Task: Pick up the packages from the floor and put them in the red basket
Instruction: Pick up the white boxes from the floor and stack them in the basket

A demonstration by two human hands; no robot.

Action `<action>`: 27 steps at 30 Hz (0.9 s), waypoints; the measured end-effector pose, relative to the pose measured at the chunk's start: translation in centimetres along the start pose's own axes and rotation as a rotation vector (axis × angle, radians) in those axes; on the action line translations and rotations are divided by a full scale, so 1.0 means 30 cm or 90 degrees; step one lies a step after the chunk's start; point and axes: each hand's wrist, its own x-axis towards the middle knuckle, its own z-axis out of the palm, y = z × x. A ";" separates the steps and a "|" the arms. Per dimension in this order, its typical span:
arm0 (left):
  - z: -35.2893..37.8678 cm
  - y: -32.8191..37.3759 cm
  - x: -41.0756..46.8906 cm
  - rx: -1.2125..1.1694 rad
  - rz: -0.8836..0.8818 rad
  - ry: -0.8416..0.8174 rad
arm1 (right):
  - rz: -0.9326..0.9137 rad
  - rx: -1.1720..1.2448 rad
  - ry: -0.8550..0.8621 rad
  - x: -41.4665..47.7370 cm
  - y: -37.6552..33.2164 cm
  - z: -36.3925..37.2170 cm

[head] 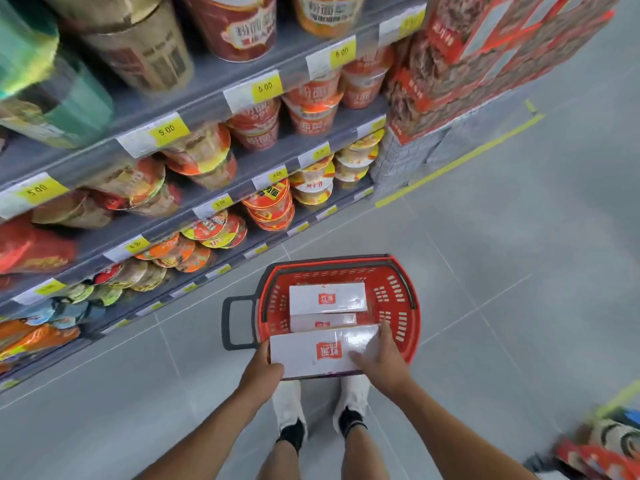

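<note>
A red plastic basket with a dark handle stands on the grey tiled floor in front of my feet. Inside lie two white packages with red labels, one on top of the other. A third white package is held over the basket's near rim. My left hand grips its left end. My right hand lies on its right end with fingers curled round the far edge.
Grey shelves of instant noodle bowls with yellow price tags run along the left. A stack of red and brown boxes stands at the back right. Yellow tape lines mark the floor. More goods sit at the lower right.
</note>
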 end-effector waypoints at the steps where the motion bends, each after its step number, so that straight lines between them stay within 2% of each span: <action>1: 0.013 0.002 0.042 0.004 -0.004 -0.001 | 0.028 0.037 -0.005 0.030 0.010 -0.003; 6: 0.085 0.011 0.220 -0.005 -0.051 -0.002 | 0.106 0.134 0.035 0.201 0.121 0.054; 12: 0.149 -0.009 0.442 0.005 -0.112 0.057 | 0.199 0.193 0.014 0.386 0.224 0.137; 16: 0.163 -0.053 0.559 -0.001 -0.138 0.038 | 0.211 0.203 0.021 0.491 0.280 0.185; 22: 0.153 -0.098 0.653 -0.004 -0.120 -0.013 | 0.205 0.218 -0.035 0.583 0.294 0.232; 27: 0.143 -0.068 0.639 0.034 -0.120 -0.020 | 0.196 0.151 -0.039 0.582 0.293 0.232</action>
